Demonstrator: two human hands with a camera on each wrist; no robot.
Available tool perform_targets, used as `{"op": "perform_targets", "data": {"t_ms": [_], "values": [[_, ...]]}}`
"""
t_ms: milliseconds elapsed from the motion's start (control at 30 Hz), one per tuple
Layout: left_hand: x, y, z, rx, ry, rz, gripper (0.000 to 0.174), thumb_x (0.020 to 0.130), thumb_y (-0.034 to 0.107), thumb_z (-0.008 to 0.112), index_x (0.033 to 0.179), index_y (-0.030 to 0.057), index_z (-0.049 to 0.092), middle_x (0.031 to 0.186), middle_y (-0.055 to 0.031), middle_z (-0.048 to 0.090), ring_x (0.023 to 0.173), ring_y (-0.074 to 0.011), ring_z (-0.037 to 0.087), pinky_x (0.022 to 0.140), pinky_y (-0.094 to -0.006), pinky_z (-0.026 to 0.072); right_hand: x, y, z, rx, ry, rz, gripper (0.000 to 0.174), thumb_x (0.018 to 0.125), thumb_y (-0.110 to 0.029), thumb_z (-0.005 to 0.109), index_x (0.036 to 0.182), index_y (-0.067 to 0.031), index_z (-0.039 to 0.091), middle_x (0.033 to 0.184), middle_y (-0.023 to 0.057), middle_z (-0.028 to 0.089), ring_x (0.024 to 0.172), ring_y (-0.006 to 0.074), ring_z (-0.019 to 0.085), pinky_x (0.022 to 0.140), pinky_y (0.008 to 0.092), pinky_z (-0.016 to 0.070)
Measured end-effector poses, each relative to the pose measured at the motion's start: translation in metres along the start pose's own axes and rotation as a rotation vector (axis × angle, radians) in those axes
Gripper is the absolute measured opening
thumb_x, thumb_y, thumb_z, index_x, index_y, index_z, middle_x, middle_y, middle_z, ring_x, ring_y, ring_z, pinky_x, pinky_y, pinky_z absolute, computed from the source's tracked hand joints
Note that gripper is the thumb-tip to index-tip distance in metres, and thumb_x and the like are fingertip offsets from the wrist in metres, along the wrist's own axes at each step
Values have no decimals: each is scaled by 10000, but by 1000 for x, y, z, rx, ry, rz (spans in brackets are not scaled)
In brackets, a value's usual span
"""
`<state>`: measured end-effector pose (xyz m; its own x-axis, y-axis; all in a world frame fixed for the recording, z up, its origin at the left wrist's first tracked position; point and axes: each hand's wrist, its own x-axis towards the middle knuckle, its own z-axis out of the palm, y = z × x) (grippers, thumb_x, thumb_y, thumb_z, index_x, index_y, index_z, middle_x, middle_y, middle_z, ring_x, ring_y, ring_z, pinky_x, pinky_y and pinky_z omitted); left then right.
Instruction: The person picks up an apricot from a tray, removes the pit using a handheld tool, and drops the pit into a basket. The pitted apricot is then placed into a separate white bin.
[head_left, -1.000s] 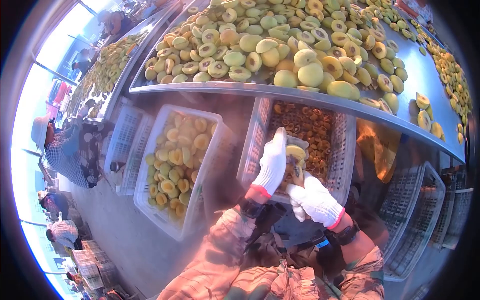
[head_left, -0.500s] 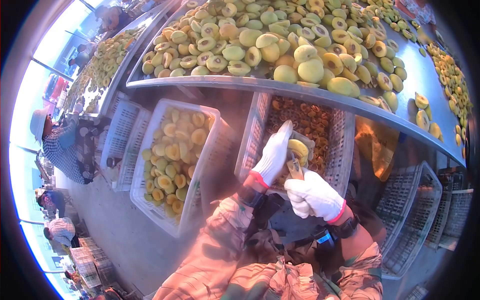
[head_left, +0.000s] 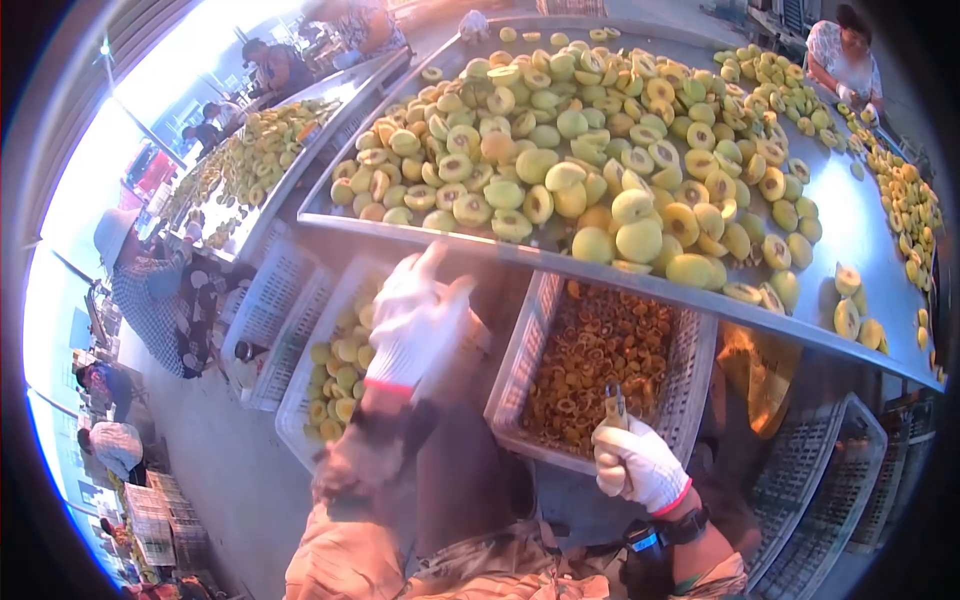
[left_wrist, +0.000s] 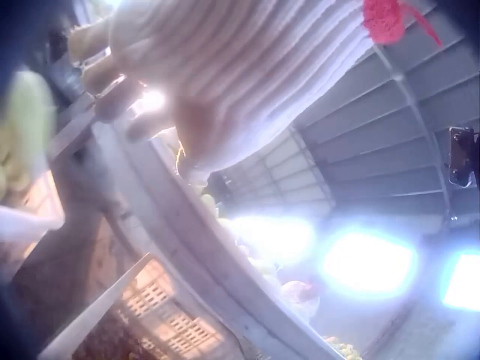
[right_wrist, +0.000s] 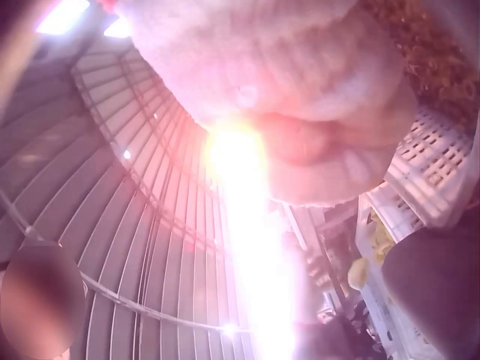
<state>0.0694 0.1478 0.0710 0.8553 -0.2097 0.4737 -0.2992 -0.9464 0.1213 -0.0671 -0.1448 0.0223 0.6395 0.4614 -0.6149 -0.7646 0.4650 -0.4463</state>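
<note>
My left hand (head_left: 415, 320), in a white glove and blurred, is over the right side of the crate of halved fruit (head_left: 345, 370), below the table edge. Its fingers look extended, and no fruit shows in them; the left wrist view has the gloved hand (left_wrist: 232, 75) with fingers apart. My gloved right hand (head_left: 637, 465) grips a small metal-tipped tool (head_left: 615, 405), tip up, at the near edge of the crate of brown scraps (head_left: 600, 360). In the right wrist view glare covers part of the curled hand (right_wrist: 292, 97), and the tool is hidden.
A metal table (head_left: 500, 252) heaped with halved green-yellow fruit (head_left: 560, 150) spans the top. Stacked crates (head_left: 820, 480) stand at right, others (head_left: 275, 310) at left. A yellow bag (head_left: 755, 380) hangs under the table. People work at the far left and upper right.
My left hand has moved left from above the scrap crate, away from the right hand, and no longer holds the fruit half. The right hand keeps the tool, slightly lower. The head view has shifted.
</note>
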Motion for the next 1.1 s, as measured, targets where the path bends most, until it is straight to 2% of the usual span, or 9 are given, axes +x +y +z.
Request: {"op": "perform_targets", "data": {"t_ms": [67, 133, 367, 467, 500, 667, 800, 967, 1100], "values": [[64, 42, -3, -397, -157, -243, 549, 872, 321, 658, 1344, 76, 521, 1295, -218, 562, 1137, -375, 581, 988, -402, 457, -1, -4, -4, 37, -2, -35, 131, 941, -143, 575, 930, -88, 457, 657, -2, 440, 449, 85, 400, 411, 235, 356], [117, 41, 55, -347, -29, 8, 566, 884, 354, 619, 1378, 108, 494, 1323, -205, 541, 1154, -382, 567, 997, -417, 443, 2, -5, -13, 45, 28, -50, 125, 941, -135, 572, 948, -80, 460, 669, 7, 445, 466, 91, 416, 414, 230, 363], [182, 40, 134, -176, -197, 236, 494, 896, 365, 594, 1328, 130, 543, 1240, -119, 600, 1082, -290, 613, 846, -434, 522, -7, -14, -9, -66, 160, -146, 96, 916, -118, 564, 868, -95, 484, 613, -6, 433, 444, 121, 433, 403, 265, 354], [163, 63, 52, -931, -476, -433, 427, 946, 343, 574, 1280, 77, 570, 1181, -94, 630, 921, -209, 664, 670, -361, 557, -14, -19, -5, -210, 108, -170, 102, 911, -126, 569, 859, -93, 487, 601, 9, 452, 431, 136, 447, 402, 274, 362], [155, 28, 99, -1532, -378, -355, 406, 983, 328, 553, 1266, 37, 551, 1117, -83, 641, 785, -149, 664, 552, -303, 543, -10, -16, -8, -144, 101, -182, 93, 905, -129, 569, 882, -78, 494, 592, 26, 470, 422, 145, 457, 405, 284, 378], [51, 68, 47, -2403, -461, -657, 565, 999, 496, 441, 1275, 4, 468, 1121, -215, 611, 912, -376, 656, 741, -468, 588, -13, -20, 18, -289, 55, -328, 141, 925, -137, 586, 982, -48, 493, 612, 31, 521, 439, 129, 485, 433, 266, 407], [-16, 101, 56, -2420, -414, -731, 467, 1024, 433, 418, 1273, 42, 473, 1136, -198, 604, 958, -390, 648, 836, -515, 562, -10, -18, 37, -444, 77, -386, 166, 931, -144, 582, 1020, -43, 484, 627, 27, 528, 477, 110, 505, 453, 264, 420], [-46, 129, 58, -2295, -370, -759, 423, 1034, 371, 469, 1335, 74, 482, 1239, -88, 546, 1131, -202, 528, 964, -388, 466, 4, -11, 32, -774, 322, -481, 212, 923, -180, 586, 992, 1, 503, 656, 99, 555, 514, 208, 586, 513, 344, 484], [-48, 141, 66, -2059, -336, -762, 459, 1032, 420, 445, 1308, 59, 514, 1198, -89, 567, 1066, -200, 550, 904, -360, 491, 13, 2, 15, -1115, 357, -758, 311, 913, -229, 607, 1068, 22, 510, 762, 175, 610, 605, 314, 636, 580, 403, 516]]}}
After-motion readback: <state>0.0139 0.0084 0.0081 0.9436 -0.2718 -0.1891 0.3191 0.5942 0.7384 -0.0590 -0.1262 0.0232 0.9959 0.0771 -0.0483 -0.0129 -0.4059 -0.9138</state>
